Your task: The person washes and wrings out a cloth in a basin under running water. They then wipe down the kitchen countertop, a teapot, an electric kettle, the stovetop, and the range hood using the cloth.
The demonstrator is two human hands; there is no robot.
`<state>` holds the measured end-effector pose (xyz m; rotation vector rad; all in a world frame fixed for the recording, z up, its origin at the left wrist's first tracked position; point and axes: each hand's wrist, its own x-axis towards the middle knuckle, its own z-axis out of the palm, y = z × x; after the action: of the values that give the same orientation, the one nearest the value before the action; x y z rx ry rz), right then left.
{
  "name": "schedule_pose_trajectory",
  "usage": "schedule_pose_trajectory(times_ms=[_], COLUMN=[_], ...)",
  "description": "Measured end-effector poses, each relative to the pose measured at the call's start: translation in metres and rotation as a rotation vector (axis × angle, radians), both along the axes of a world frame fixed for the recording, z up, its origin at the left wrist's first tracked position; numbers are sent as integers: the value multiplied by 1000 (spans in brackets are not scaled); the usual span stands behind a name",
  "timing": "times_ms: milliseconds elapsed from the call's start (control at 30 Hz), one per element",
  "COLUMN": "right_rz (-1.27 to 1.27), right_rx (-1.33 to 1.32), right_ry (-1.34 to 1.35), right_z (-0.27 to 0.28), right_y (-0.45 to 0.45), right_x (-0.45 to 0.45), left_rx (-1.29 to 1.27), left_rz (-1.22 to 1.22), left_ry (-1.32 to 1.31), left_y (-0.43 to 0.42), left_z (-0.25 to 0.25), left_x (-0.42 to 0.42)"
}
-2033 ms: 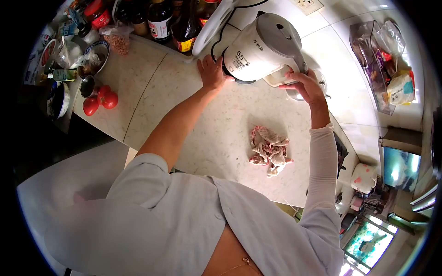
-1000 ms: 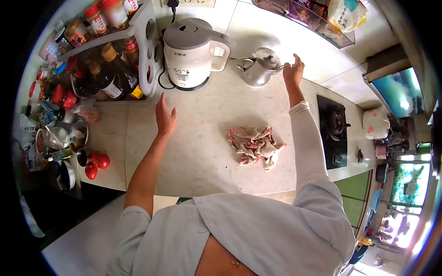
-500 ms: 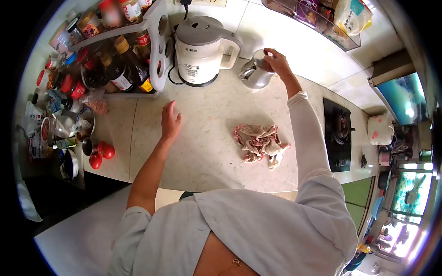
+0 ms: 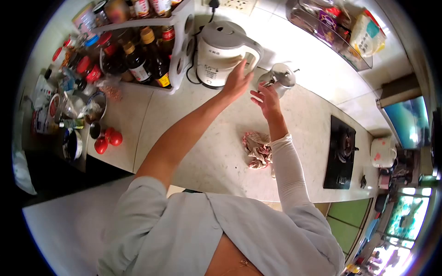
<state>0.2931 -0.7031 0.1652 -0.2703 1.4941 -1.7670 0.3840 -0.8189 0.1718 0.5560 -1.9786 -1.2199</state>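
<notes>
A white electric kettle [image 4: 216, 60] with a grey lid stands near the wall. My left hand [image 4: 237, 82] reaches in front of it, fingers stretched upward beside the lower part of its handle; whether they touch it I cannot tell. Just to the right is a shiny metal jug [image 4: 285, 79]. My right hand [image 4: 268, 99] has its upper fingers closed at the jug's handle, while the lower fingers are loosely bent. A crumpled beige and red cloth [image 4: 258, 149] lies on the counter, partly hidden behind my right forearm.
At the left, a white rack [image 4: 182, 55] holds sauce bottles and jars. Several tomatoes [image 4: 109, 139] lie near the counter's left part. A black gas stove [image 4: 340, 152] is at the right. A clear wall shelf [image 4: 329, 34] with packets hangs above.
My left hand has moved up and right to the kettle. My right hand has left the jug's top and come down to its handle side. The view has shifted.
</notes>
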Motion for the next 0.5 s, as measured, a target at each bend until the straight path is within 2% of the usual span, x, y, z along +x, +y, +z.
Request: schedule_pose_trajectory(times_ms=[33, 67, 100, 167, 300, 400, 500], right_rz=[22, 73, 123, 119, 51, -88, -82], right_rx=[5, -1, -8, 56, 176, 398, 423], right_ry=[0, -24, -47, -41, 47, 281, 330], right_z=[-1, -3, -5, -9, -7, -15, -20], right_y=[-1, 0, -1, 7, 22, 25, 23], right_x=[1, -4, -10, -19, -26, -35, -41], left_rx=[144, 393, 506, 579, 483, 280, 171], left_rz=[-37, -165, -124, -38, 140, 459, 443], left_ry=[26, 64, 227, 295, 182, 174, 207], left_y=[-2, -5, 0, 7, 10, 15, 1], left_z=[5, 20, 27, 31, 18, 15, 14], left_x=[-17, -28, -41, -54, -44, -3, 38])
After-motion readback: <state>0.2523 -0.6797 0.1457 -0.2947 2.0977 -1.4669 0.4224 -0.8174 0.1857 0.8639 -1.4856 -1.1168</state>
